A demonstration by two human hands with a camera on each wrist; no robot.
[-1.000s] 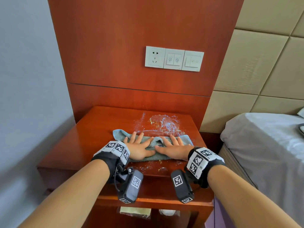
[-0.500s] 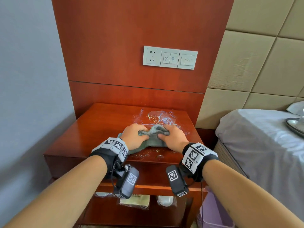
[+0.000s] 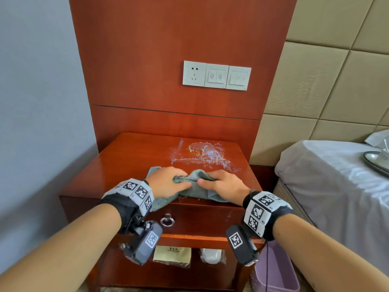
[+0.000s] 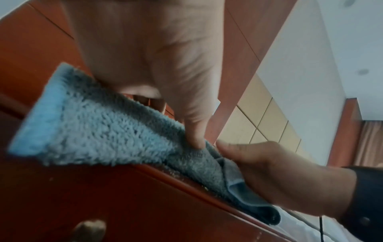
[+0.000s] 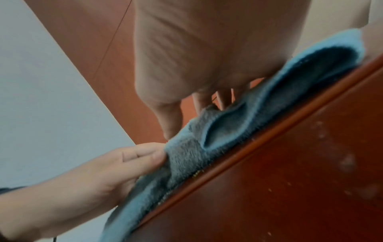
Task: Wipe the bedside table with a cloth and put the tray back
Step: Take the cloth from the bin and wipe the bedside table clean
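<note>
A blue-grey terry cloth [image 3: 196,193] lies bunched at the front edge of the red-brown bedside table [image 3: 130,165], one corner hanging over the drawer front. My left hand [image 3: 166,182] grips its left part, fingers curled over the folds. My right hand [image 3: 225,186] grips the right part, thumb pressed into the cloth. In the left wrist view the cloth [image 4: 99,131] drapes off the edge under my left hand [image 4: 157,65]. A white wet smear [image 3: 202,154] covers the table's back right. The metal tray [image 3: 376,162] sits on the bed, partly cut off at the right.
A bed [image 3: 326,197] with a grey sheet stands right of the table. The drawer has a ring pull [image 3: 167,221]. Wrapped items [image 3: 171,255] lie on the lower shelf. A purple bin [image 3: 275,270] stands on the floor. A socket panel [image 3: 216,75] is on the wooden wall.
Both hands went from lying flat on the spread cloth to bunching it between them. They have dragged it forward to the table's front edge, where it now overhangs.
</note>
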